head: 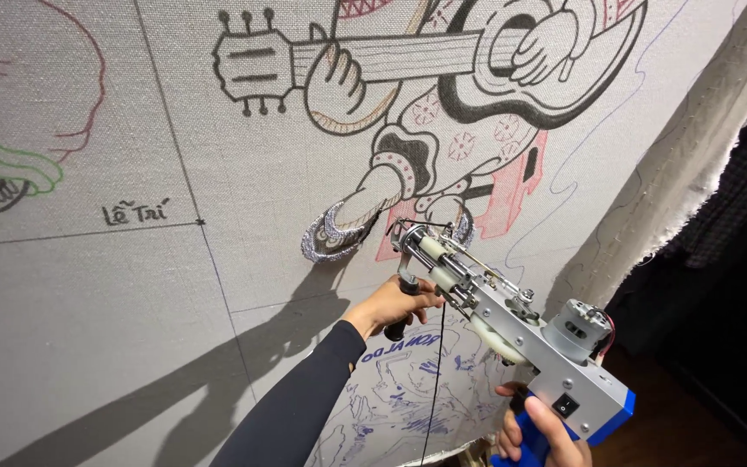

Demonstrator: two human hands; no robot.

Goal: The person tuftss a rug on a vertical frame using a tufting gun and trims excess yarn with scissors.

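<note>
A silver and blue tufting gun [512, 333] is pointed at a stretched grey cloth [131, 311] that bears a drawn figure playing a guitar [443, 78]. My left hand [395, 304], in a black sleeve, is closed round the gun's black front handle. Lower down, my right hand [533, 431] grips the blue rear handle. The gun's tip [404, 229] sits against the cloth beside a tufted grey shoe shape [335, 238]. A thin yarn strand [436, 380] hangs down from the gun.
Other outline drawings lie on the cloth at the far left [2, 164] and in blue at the bottom [399, 398]. The cloth's frayed edge [693, 147] runs diagonally at the right, with dark space [719, 329] beyond it.
</note>
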